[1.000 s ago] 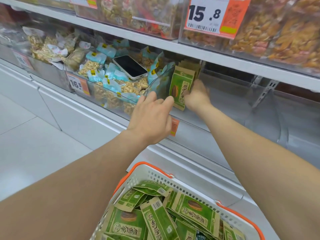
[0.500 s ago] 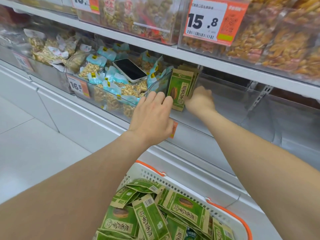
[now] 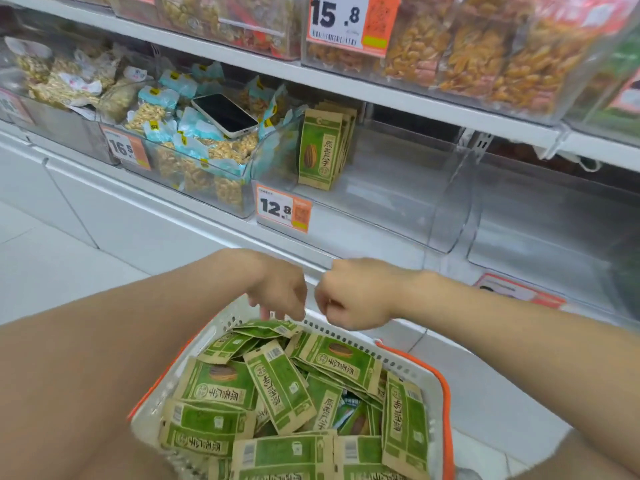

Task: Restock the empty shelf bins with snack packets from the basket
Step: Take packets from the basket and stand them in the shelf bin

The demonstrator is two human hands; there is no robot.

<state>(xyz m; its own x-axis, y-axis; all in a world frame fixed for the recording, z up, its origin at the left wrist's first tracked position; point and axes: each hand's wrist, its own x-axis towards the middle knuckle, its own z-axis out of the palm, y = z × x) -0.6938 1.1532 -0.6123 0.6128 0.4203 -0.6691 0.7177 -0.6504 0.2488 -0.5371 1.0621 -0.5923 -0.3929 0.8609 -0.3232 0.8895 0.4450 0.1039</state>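
A white basket with an orange rim (image 3: 446, 393) sits low in front of me, full of green snack packets (image 3: 277, 382) lying in a loose heap. Both hands hover over its far rim. The fingers of my left hand (image 3: 280, 292) hang down just above the topmost packets, and they hold nothing. Beside it, my right hand (image 3: 353, 296) is curled into a fist with nothing visible in it. A few green packets (image 3: 320, 150) stand upright against the left wall of a clear shelf bin (image 3: 398, 216).
A second clear bin (image 3: 536, 237) to the right holds nothing. The bin to the left is full of blue-topped nut packs with a phone (image 3: 225, 114) lying on them. An orange 12.8 price tag (image 3: 282, 207) hangs on the bin front. Filled bins line the shelf above.
Both hands left the upright packets in the clear bin and came down to the basket's far rim. The packets stay standing in the bin.
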